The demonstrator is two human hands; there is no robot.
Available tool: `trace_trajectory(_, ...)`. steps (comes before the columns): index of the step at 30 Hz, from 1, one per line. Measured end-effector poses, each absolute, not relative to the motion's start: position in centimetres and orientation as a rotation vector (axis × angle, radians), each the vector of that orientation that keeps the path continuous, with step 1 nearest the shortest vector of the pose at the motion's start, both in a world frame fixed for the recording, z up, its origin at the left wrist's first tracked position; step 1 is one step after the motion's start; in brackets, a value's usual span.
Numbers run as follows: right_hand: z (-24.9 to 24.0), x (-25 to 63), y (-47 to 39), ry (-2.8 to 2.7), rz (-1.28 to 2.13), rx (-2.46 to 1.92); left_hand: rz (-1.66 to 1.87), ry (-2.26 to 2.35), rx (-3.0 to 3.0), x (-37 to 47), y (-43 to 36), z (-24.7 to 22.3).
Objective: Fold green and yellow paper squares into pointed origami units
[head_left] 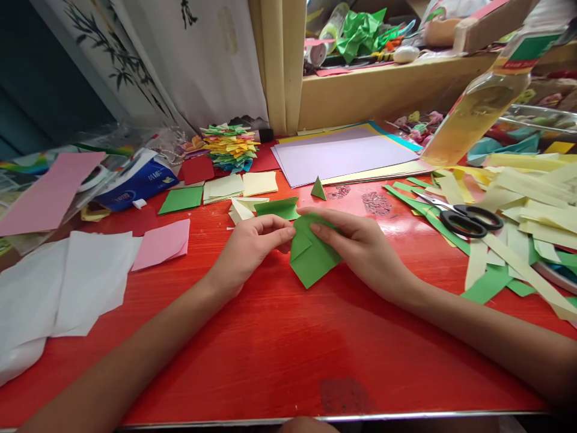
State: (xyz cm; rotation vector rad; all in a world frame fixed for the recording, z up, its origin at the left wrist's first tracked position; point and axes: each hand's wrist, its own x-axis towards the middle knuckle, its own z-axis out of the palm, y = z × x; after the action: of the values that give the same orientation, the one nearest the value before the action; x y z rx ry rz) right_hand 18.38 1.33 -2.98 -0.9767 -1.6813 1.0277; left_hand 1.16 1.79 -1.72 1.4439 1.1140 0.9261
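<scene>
Both hands hold a piece of green paper [311, 258] with crease lines and a folded flap, above the red table [270, 361]. My left hand [255, 243] pinches its left corner between thumb and fingers. On the other side, my right hand [356, 243] grips the upper right part, thumb on top and fingers behind. Just beyond the hands lies a folded green paper piece [277, 208] beside a folded cream paper piece [243, 209]. A small green paper triangle [318, 189] stands upright farther back.
Black-handled scissors [464, 221] lie at right among paper strips [532, 204]. A tilted bottle [482, 108] stands behind them. Square paper stacks [223, 187], coloured sheets [347, 153] and a pile of folded papers [229, 147] sit at the back. White tissues [90, 282] and pink paper [162, 243] are left.
</scene>
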Motion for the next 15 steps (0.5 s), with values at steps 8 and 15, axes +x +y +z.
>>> trace_trajectory(8,-3.02,18.65,1.19,-1.614,1.120,-0.939,0.917,1.057,1.303,0.99,1.86,-1.76)
trace_trajectory(15,-2.27,18.58,1.10,-1.437,1.430,-0.942,0.883,1.061,1.244,0.83,2.14,-1.85)
